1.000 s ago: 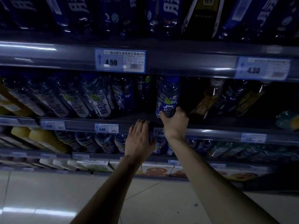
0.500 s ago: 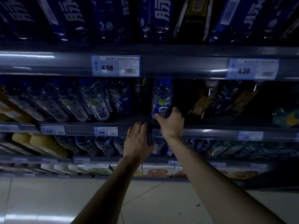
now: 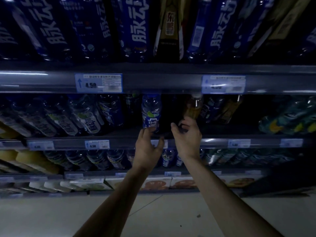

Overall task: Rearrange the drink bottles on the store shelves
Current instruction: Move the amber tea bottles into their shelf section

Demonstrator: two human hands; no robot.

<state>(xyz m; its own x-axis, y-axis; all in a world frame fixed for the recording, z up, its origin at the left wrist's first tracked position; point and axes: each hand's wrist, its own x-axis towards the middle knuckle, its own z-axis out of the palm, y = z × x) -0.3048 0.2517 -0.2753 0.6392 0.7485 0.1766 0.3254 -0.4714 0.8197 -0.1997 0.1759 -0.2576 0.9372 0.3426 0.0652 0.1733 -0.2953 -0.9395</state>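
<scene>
Hands are reaching up side by side, close but not touching. Left hand (image 3: 147, 147) is lying loosely open, fingertips brushing the base of the blue bottle (image 3: 151, 112) standing just above it. Right hand (image 3: 187, 136) is curling half-open under an amber bottle (image 3: 194, 106); actual grip unclear.

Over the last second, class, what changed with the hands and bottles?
The right hand let go of the blue bottle and moved right to the amber bottle. The left hand rose to the blue bottle's base. The other bottles stayed put.
</scene>
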